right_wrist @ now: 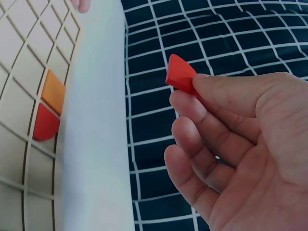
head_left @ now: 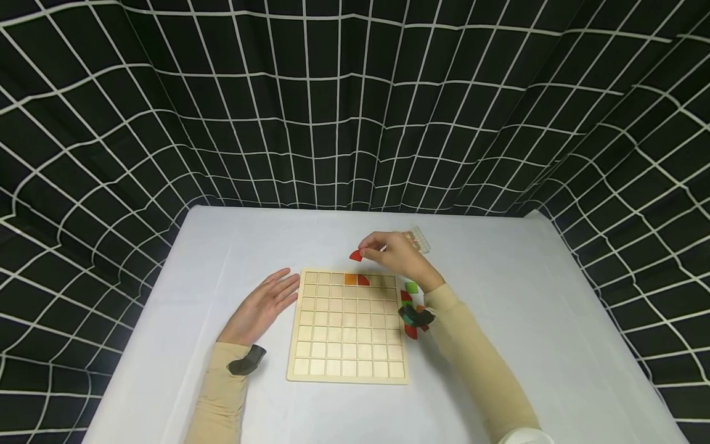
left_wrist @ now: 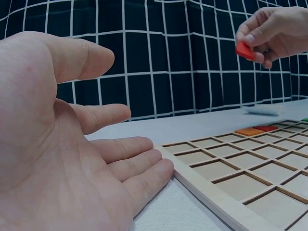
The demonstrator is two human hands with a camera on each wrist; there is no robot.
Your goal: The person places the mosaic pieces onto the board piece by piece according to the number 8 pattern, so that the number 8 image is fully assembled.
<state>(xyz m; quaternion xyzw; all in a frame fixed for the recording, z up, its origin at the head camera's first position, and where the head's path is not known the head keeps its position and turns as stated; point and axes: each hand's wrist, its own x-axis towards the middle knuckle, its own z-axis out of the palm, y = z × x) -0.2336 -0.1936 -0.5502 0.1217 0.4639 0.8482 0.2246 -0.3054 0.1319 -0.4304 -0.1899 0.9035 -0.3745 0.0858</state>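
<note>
sleeves: long, beige/tan, snug knit, both arms, run to the wrists
left wrist (head_left: 246, 360): dark grey/black strap w/ small cam mount, lower left of frame
right wrist (head_left: 417, 316): same dark strap + mount, mid-right of frame
left hand (head_left: 261, 306): bare, no glove/rings seen
right hand (head_left: 395, 253): bare, short plain nails
cuff: white edge, bottom right of frame

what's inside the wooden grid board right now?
The wooden grid board holds an orange square piece and a red quarter-round piece, side by side in the far row. Other visible cells look empty.
</note>
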